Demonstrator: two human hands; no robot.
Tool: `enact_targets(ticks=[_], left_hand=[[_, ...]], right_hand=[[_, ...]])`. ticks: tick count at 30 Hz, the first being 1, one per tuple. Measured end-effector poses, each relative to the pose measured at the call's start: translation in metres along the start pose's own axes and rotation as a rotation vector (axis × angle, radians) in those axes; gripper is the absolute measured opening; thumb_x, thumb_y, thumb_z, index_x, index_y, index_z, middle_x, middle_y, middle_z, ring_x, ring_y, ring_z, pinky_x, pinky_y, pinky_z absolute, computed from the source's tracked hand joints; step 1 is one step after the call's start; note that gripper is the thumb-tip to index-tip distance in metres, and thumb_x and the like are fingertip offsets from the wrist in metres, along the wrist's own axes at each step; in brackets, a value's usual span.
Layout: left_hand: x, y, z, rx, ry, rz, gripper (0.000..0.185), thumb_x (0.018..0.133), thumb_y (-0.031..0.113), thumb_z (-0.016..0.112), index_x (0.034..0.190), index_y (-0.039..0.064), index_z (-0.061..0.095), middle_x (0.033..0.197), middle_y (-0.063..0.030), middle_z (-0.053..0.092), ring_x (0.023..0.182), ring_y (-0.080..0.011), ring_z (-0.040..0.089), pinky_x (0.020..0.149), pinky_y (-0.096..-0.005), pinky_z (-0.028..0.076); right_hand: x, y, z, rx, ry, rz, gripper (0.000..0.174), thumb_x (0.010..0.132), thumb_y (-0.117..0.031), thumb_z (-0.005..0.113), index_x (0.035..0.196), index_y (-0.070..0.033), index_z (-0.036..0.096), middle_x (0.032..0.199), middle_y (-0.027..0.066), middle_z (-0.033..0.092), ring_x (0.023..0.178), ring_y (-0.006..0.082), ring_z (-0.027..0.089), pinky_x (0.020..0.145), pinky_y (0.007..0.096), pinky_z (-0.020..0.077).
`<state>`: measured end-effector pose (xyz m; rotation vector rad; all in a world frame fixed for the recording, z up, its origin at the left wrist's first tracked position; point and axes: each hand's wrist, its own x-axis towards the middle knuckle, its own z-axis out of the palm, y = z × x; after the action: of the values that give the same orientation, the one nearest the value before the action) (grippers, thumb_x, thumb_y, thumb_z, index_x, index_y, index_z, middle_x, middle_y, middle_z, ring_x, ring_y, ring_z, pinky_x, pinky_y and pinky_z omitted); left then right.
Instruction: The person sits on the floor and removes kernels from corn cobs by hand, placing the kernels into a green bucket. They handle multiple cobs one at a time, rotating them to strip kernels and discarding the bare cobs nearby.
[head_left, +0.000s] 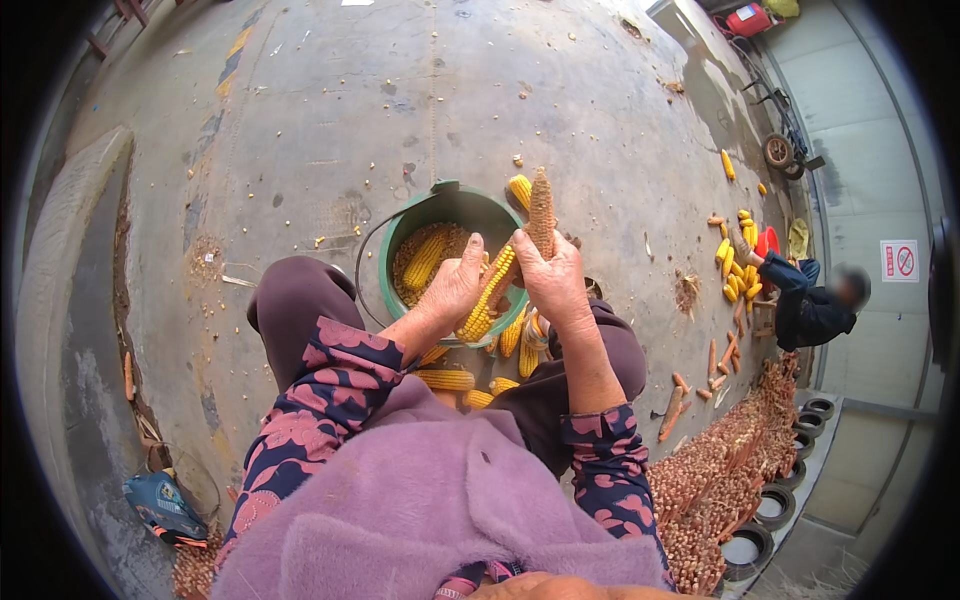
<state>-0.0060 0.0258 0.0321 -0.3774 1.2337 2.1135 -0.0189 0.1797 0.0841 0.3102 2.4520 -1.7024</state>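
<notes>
My left hand grips a partly shelled ear of corn over a green bucket, thumb raised. In my right hand is a bare corncob, its tip pointing away from me. The bare cob's lower end meets the ear near my right thumb; the exact contact is hidden by my fingers. Loose kernels and a whole yellow ear lie in the bucket. Several more ears lie between my legs, and one ear is just beyond the bucket rim.
To the right, a seated person reaches toward yellow ears beside a red container. A large heap of bare cobs borders a row of tires. A wheeled cart stands by the wall; a bag lies left.
</notes>
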Motion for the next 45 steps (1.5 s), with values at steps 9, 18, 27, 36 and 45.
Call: enact_targets(ticks=[9,18,27,36,45], left_hand=[[-0.003,0.004,0.002,0.189,-0.158,0.263,0.066,0.106,0.062,0.037,0.090,0.002,0.059,0.066,-0.0057,0.057,0.055,-0.0143,0.056,0.051,-0.0273,0.045],[-0.007,0.008,0.007,0.072,-0.036,0.073,0.068,0.107,0.060,0.032,0.093,0.001,0.063,0.071,-0.0074,0.062,0.057,-0.0152,0.062,0.050,-0.0292,0.051],[-0.004,0.002,0.000,-0.058,-0.034,-0.031,0.057,0.109,0.048,0.039,0.101,-0.002,0.064,0.078,-0.0113,0.067,0.059,-0.0177,0.063,0.053,-0.0299,0.054],[0.002,0.001,-0.003,-0.101,-0.162,0.067,0.061,0.106,0.058,0.042,0.104,0.001,0.063,0.079,-0.0075,0.064,0.065,-0.0170,0.063,0.061,-0.0309,0.054],[-0.002,-0.001,0.007,0.155,-0.199,0.199,0.060,0.104,0.061,0.044,0.106,0.004,0.060,0.078,-0.0036,0.062,0.064,-0.0110,0.061,0.058,-0.0254,0.051]], right_hand=[[-0.004,0.007,0.007,-0.077,-0.029,-0.067,0.026,0.100,-0.025,0.067,0.105,0.000,0.065,0.089,0.0013,0.067,0.080,0.0076,0.060,0.072,0.0268,0.0525],[-0.003,0.006,0.009,-0.050,-0.049,-0.048,0.027,0.100,-0.025,0.067,0.106,0.001,0.063,0.086,0.0016,0.066,0.075,0.0077,0.060,0.065,0.0275,0.0525],[-0.007,0.001,0.013,-0.079,-0.060,-0.052,0.025,0.100,-0.024,0.067,0.104,0.001,0.063,0.086,0.0020,0.067,0.076,0.0072,0.060,0.067,0.0269,0.0521],[0.004,0.004,0.008,-0.182,0.045,-0.119,0.038,0.095,-0.037,0.065,0.105,0.000,0.066,0.091,0.0215,0.072,0.090,0.0397,0.070,0.080,0.0461,0.0549],[-0.008,-0.004,0.000,-0.277,0.063,-0.081,0.038,0.095,-0.035,0.066,0.107,0.001,0.066,0.089,0.0204,0.072,0.086,0.0354,0.071,0.078,0.0427,0.0557]])
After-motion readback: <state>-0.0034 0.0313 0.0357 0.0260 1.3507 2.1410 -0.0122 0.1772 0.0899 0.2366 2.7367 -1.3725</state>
